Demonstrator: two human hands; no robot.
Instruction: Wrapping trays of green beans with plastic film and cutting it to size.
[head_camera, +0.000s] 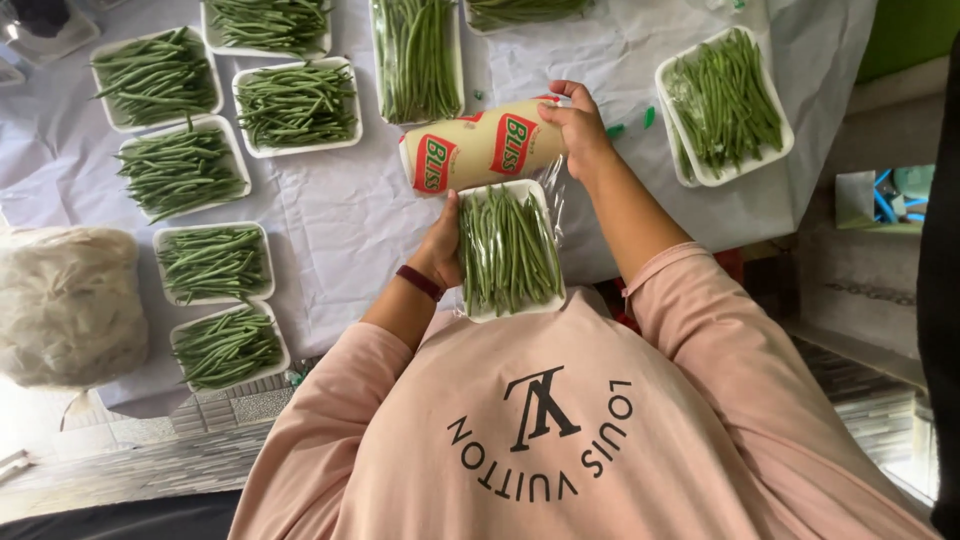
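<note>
green beans fill the white tray (510, 308), clear film (553, 195) over its top.

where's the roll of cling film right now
In the head view, the cling film roll is near the middle of the table, gripped at its right end by the right hand, just above the tray of green beans that the left hand holds.

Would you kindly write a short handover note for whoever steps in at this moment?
Left hand: holds the white tray of green beans by its left edge, against the body.
Right hand: grips the cling-film roll just above the tray; clear film runs down beside the tray.
Done: trays on the white cloth are filled.
Left: film not yet over the held tray.
</note>
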